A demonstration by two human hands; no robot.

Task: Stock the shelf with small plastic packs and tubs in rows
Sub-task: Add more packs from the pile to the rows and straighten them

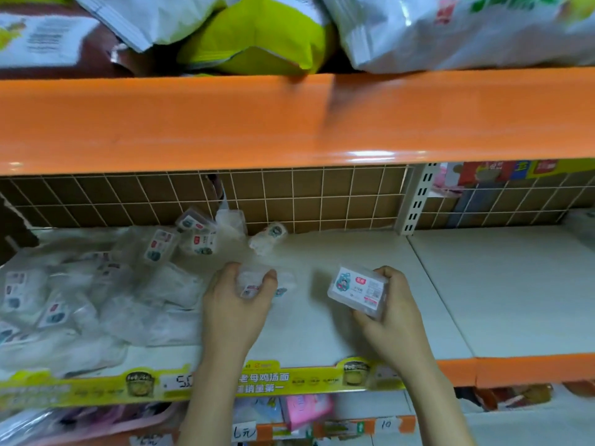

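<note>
Firmly, the right hand grips a small clear box: the fingers curl over its far edge and the thumb is under its near edge. The box has a white label with a red mark and a small cartoon figure, and it is tilted, label toward the camera. It is held just above the white shelf, in the middle part, where the board is bare.

The left hand is just beside, to the left. Its fingers and thumb pinch a clear pack that lies on the shelf; the pack is blurred and only a small bit of label shows between the fingers. A second pack touches the first one on its right side.

To the left of this hand, a loose pile of packs in clear plastic covers the left part of the shelf, not in rows. Some boxes of the same kind stand or lean at the back, near the wire grid. One tub lies on its side, apart from the pile, close to the grid.

Above is an orange shelf edge with large bags on top. At the front edge of the white shelf is a yellow price strip, and both forearms cross over it.
</note>
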